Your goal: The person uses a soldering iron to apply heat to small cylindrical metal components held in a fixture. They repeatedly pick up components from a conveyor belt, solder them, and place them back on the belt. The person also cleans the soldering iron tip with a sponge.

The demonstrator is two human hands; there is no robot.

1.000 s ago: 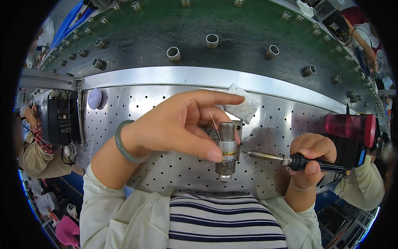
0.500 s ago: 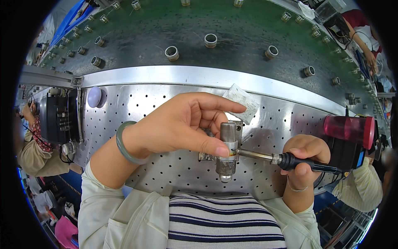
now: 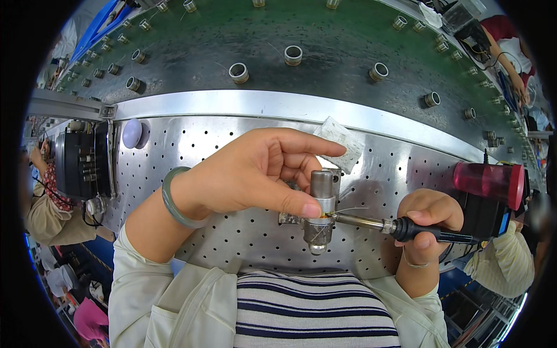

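Observation:
My left hand, wearing a green bangle, presses its thumb on a shiny metal ring around an upright cylindrical fixture. The index finger stretches over the top; the other fingers curl behind, where their grip is partly hidden. Below the ring the fixture is dark and scuffed, ending in a rounded bright tip. In my right hand, a soldering iron with a black handle points left. Its tip touches or nearly touches the ring's lower edge beside my thumb. A thin wire sticks out rightward just above the iron.
Beyond the perforated metal plate runs a green belt carrying several metal rings. A whitish pad lies behind the fixture. At left are a lilac egg-shaped object and a black device; at right, a pink transparent container.
The iron's tip has dropped slightly along the ring to its lower edge. The thin wire beside the ring now shows clearly. Both hands have barely moved.

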